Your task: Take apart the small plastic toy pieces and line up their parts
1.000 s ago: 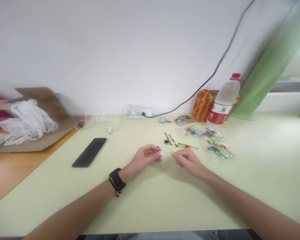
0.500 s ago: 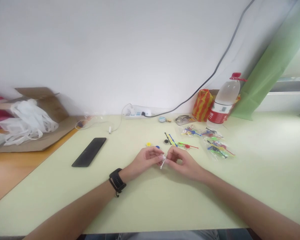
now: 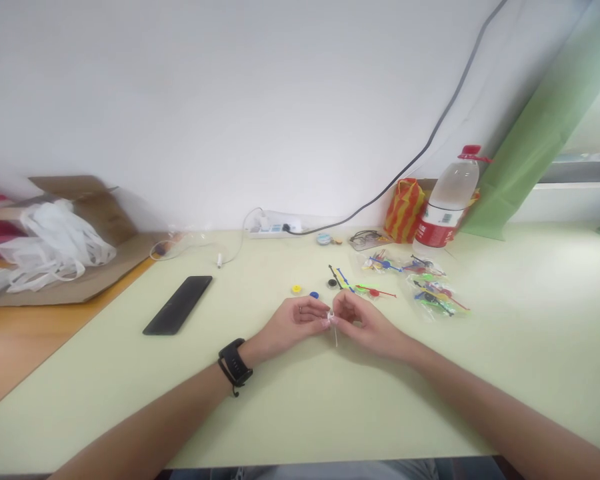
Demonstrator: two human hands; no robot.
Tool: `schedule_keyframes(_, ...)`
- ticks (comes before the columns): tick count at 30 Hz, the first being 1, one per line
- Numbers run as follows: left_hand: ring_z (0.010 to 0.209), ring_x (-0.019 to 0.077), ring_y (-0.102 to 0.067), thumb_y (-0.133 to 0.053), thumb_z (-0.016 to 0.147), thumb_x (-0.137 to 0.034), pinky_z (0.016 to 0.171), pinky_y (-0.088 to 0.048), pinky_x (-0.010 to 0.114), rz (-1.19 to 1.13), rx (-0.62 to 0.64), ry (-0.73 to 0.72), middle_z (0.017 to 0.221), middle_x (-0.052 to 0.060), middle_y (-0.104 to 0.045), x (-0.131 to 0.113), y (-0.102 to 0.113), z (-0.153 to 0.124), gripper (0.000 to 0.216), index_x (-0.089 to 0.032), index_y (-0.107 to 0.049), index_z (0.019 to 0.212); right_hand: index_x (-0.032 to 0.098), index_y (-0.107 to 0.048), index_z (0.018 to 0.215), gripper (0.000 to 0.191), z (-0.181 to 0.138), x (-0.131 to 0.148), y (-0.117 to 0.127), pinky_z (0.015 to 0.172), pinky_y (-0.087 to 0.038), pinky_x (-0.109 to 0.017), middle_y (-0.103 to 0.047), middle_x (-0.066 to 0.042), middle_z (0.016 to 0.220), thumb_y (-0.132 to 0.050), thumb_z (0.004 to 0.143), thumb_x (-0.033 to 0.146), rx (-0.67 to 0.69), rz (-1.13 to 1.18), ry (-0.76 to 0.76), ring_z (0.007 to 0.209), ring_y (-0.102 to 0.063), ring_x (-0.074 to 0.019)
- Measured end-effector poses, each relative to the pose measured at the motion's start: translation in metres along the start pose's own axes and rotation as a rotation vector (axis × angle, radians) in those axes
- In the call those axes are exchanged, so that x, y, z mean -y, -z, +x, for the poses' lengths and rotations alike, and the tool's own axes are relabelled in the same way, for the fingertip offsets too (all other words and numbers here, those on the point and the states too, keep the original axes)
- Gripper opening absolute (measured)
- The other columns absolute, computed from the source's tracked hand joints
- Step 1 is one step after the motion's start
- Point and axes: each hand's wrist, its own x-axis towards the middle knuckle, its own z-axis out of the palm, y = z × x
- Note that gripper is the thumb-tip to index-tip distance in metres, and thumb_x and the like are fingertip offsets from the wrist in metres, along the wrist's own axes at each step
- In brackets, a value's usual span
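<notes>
My left hand point(image 3: 295, 323) and my right hand point(image 3: 364, 321) meet over the table, each pinching a small white plastic piece point(image 3: 336, 337). A thin white stem of it points down between the fingertips; the rest is mostly covered by fingers. Just beyond the hands lie a yellow disc point(image 3: 296, 289), a blue disc point(image 3: 314, 295) and a black disc point(image 3: 333, 283). Blue and black arrow-shaped pointers point(image 3: 343, 277) are beside them, and a red pointer with a round hub point(image 3: 375, 293) is near my right hand.
Clear bags of coloured pointers point(image 3: 434, 298) lie to the right, before a large water bottle point(image 3: 443, 207). A black phone point(image 3: 179, 305) rests on the left. A power strip point(image 3: 274, 225) is by the wall; a cardboard box point(image 3: 87, 207) with white plastic bags stands far left.
The white piece has turned between my fingers: its stem pointed down and left, and now hangs nearly straight down. My left hand has shifted slightly rightward, closer to the right.
</notes>
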Motion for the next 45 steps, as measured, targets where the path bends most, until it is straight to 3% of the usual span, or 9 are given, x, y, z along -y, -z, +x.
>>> schedule_keyframes(5, 0.104, 0.0256, -0.073, -0.075, 0.090, -0.040, 0.098, -0.056, 0.040, 0.164, 0.058, -0.049, 0.114, 0.012, -0.077, -0.001, -0.003, -0.003, 0.033, -0.018, -0.076, 0.114, 0.024, -0.044, 0.090, 0.012, -0.001, -0.001, 0.006, 0.060, -0.037, -0.027, -0.049, 0.005, 0.073, -0.055, 0.090, 0.019, -0.016, -0.109, -0.027, 0.065, -0.046, -0.0143)
schedule_keyframes(11, 0.083, 0.0192, -0.067, -0.067, 0.095, -0.035, 0.079, -0.055, 0.033, 0.600, -0.053, -0.262, 0.099, 0.007, -0.074, 0.004, 0.005, -0.003, 0.019, -0.022, -0.075, 0.106, 0.024, -0.043, 0.087, 0.021, -0.002, 0.001, 0.023, 0.059, -0.026, -0.028, -0.054, 0.004, 0.069, -0.057, 0.076, 0.013, 0.002, -0.747, -0.169, 0.064, -0.048, -0.0162)
schedule_keyframes(15, 0.112, 0.0245, -0.061, -0.065, 0.095, -0.027, 0.099, -0.050, 0.041, 0.794, -0.162, -0.400, 0.115, 0.007, -0.070, 0.004, 0.010, -0.001, 0.014, -0.026, -0.073, 0.106, 0.023, -0.049, 0.096, 0.020, 0.002, -0.009, 0.041, 0.061, -0.023, -0.030, -0.067, -0.002, 0.082, -0.055, 0.079, 0.014, -0.085, -1.061, -0.293, 0.072, -0.057, -0.0206)
schedule_keyframes(18, 0.129, 0.0275, -0.050, -0.067, 0.093, -0.025, 0.112, -0.042, 0.050, 0.920, -0.282, -0.409, 0.128, 0.006, -0.065, 0.004, 0.011, -0.001, 0.018, -0.028, -0.073, 0.110, 0.022, -0.053, 0.100, 0.024, 0.005, -0.016, 0.053, 0.061, -0.023, -0.031, -0.071, -0.005, 0.092, -0.055, 0.079, 0.010, -0.193, -1.174, -0.339, 0.078, -0.062, -0.0233)
schedule_keyframes(22, 0.132, 0.0303, -0.048, -0.070, 0.091, -0.029, 0.112, -0.042, 0.054, 1.021, -0.302, -0.342, 0.135, 0.007, -0.061, 0.010, 0.013, -0.001, 0.029, -0.028, -0.071, 0.120, 0.022, -0.057, 0.098, 0.015, 0.004, -0.015, 0.045, 0.068, -0.037, -0.031, -0.070, -0.005, 0.097, -0.057, 0.085, 0.014, -0.280, -1.026, -0.158, 0.086, -0.064, -0.0228)
schedule_keyframes(26, 0.133, 0.0303, -0.050, -0.066, 0.095, -0.034, 0.114, -0.044, 0.054, 1.046, -0.261, -0.327, 0.138, 0.009, -0.061, 0.017, 0.016, 0.001, 0.038, -0.027, -0.067, 0.132, 0.022, -0.059, 0.103, 0.013, 0.000, -0.014, 0.019, 0.083, -0.049, -0.035, -0.070, -0.007, 0.104, -0.060, 0.091, 0.022, -0.131, -0.719, 0.014, 0.098, -0.065, -0.0238)
schedule_keyframes(29, 0.142, 0.0311, -0.045, -0.062, 0.098, -0.037, 0.119, -0.040, 0.054, 1.048, -0.223, -0.331, 0.148, 0.010, -0.057, 0.021, 0.018, 0.002, 0.045, -0.026, -0.061, 0.141, 0.022, -0.061, 0.112, 0.022, -0.002, -0.019, 0.007, 0.097, -0.050, -0.043, -0.068, -0.010, 0.117, -0.062, 0.091, 0.023, -0.073, -0.707, 0.080, 0.113, -0.062, -0.0282)
schedule_keyframes(34, 0.151, 0.0301, -0.036, -0.058, 0.100, -0.039, 0.124, -0.035, 0.055, 1.019, -0.169, -0.317, 0.158, 0.009, -0.048, 0.024, 0.019, 0.001, 0.049, -0.027, -0.054, 0.147, 0.022, -0.059, 0.118, 0.025, -0.001, -0.030, 0.013, 0.104, -0.049, -0.048, -0.064, -0.013, 0.130, -0.062, 0.093, 0.025, -0.103, -0.743, 0.089, 0.121, -0.060, -0.0303)
schedule_keyframes(45, 0.155, 0.0330, -0.029, -0.060, 0.098, -0.044, 0.123, -0.034, 0.058, 1.059, -0.244, -0.209, 0.164, 0.010, -0.039, 0.021, 0.018, 0.000, 0.050, -0.029, -0.055, 0.145, 0.019, -0.056, 0.139, 0.043, -0.001, -0.039, 0.017, 0.120, -0.037, -0.056, -0.053, -0.015, 0.153, -0.054, 0.101, 0.039, -0.080, -0.884, 0.030, 0.146, -0.044, -0.0337)
